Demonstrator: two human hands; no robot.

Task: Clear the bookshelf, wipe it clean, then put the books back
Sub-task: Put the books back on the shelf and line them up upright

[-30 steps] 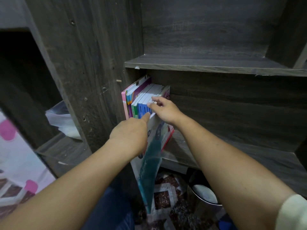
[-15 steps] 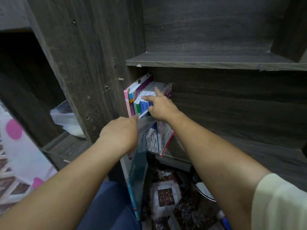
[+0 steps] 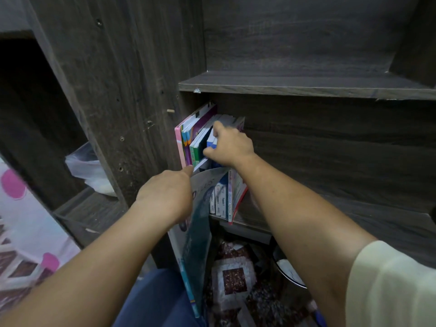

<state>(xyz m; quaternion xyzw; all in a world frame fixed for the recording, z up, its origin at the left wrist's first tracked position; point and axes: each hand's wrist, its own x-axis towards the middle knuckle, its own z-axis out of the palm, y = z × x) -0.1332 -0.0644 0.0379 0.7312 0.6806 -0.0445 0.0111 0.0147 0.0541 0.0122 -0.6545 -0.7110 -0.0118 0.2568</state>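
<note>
Fingers and print lost
Left hand point(image 3: 165, 197) hides its fingers behind the thin book point(image 3: 198, 244); spine print on the books point(image 3: 220, 200) is too small.

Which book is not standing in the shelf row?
The large teal book, held by the left hand: it hangs out in front of the shelf, while the other books stand inside.

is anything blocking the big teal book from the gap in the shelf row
Nothing visible does. The right hand grips the blue books and holds them aside from the green book, and the teal book in the left hand sits just below that gap.
</note>
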